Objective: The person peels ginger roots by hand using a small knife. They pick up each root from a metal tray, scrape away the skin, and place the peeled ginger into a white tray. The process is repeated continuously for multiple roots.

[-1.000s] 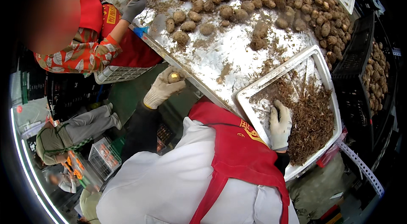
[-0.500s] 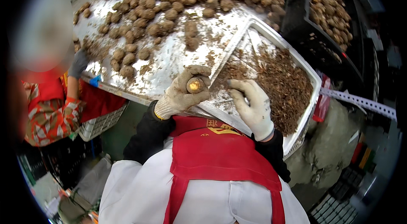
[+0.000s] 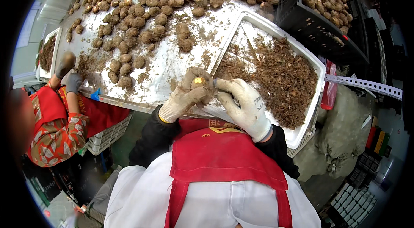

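Note:
My left hand [image 3: 186, 96], in a soiled knitted glove, is closed around a brown, hairy taro [image 3: 199, 82] with a pale yellow cut end facing up. My right hand [image 3: 244, 106], in a whiter glove, comes against its right side, thumb and forefinger pinched. A small dark bit shows at those fingertips; what it is I cannot make out. Both hands are over the near edge of a metal table [image 3: 161, 70]. Just right of them lies a white tray [image 3: 321, 73] holding brown peelings [image 3: 284, 81].
Many loose taros [image 3: 151, 17] cover the table's far side. A black crate [image 3: 321, 34] full of taros stands at the far right. On the left a co-worker's grey-gloved hand [image 3: 74, 82] is at the table edge. A perforated metal strip [image 3: 366, 85] juts out at the right.
My right hand has moved left and now meets the taro in my left hand. My whole view has shifted slightly, and the co-worker on the left shows more fully, with a second gloved hand raised.

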Demonstrator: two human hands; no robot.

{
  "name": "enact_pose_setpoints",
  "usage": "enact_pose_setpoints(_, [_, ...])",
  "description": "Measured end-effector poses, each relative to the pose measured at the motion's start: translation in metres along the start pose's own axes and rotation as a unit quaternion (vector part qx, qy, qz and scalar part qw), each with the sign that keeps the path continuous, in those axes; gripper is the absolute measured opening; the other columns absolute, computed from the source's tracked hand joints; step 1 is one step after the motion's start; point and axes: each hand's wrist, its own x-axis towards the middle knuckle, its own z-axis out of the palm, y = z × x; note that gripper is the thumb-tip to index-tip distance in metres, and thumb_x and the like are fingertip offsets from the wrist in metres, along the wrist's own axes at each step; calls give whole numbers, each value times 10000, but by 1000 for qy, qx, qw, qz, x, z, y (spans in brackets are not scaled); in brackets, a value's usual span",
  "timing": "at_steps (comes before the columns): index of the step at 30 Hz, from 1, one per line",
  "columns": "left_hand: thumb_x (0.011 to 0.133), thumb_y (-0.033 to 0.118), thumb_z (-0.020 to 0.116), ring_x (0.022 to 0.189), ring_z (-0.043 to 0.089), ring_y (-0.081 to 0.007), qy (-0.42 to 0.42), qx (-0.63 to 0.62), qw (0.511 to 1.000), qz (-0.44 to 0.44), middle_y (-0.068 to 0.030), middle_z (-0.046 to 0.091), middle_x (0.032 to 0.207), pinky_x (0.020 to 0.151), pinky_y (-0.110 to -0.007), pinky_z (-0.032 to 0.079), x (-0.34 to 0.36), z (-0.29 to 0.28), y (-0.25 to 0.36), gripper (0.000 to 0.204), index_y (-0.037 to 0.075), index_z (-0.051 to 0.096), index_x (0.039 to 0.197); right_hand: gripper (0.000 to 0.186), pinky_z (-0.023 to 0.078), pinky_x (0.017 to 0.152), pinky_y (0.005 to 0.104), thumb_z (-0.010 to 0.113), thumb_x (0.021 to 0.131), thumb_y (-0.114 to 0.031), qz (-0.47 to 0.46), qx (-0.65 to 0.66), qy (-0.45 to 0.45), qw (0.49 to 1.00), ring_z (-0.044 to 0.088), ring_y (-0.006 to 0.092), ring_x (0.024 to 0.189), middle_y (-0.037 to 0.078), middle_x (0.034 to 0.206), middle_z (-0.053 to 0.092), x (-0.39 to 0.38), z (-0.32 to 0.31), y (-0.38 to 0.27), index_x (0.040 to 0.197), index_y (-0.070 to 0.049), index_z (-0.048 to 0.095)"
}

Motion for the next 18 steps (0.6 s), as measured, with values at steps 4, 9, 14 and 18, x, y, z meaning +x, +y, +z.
enact_pose_setpoints(4, [991,338,607,830,557,-114,-38,-58,997,-30,-69,581,1041,656,-235,473,1,-4,3,471,42,485,1337,282,530,779,425,702,884,-100,4,-1,14,1000,660,342,902,138,953,662,-1,1,1,1164,-62,689])
enact_pose_setpoints(9, [992,478,599,809,564,-121,-63,-174,982,28,-79,589,1026,624,-248,469,8,-2,-17,622,23,477,1397,321,525,799,427,714,877,-125,7,0,35,999,652,355,928,153,1003,653,-2,-1,2,1189,-58,677])
enact_pose_setpoints(14, [1010,487,560,876,596,-143,-67,-182,981,-21,-73,607,1097,657,-258,496,8,0,-20,598,53,479,1414,472,464,967,471,776,843,-258,-26,-93,57,994,570,381,1129,173,1210,593,-3,-2,5,1257,-68,652])
enact_pose_setpoints(18, [1031,429,548,1014,623,-170,4,-216,973,-76,-59,613,1172,762,-292,559,3,19,-31,532,82,480,1429,588,420,1056,485,805,810,-309,-18,-93,35,995,515,407,1243,209,1327,541,-4,6,7,1315,-63,633])
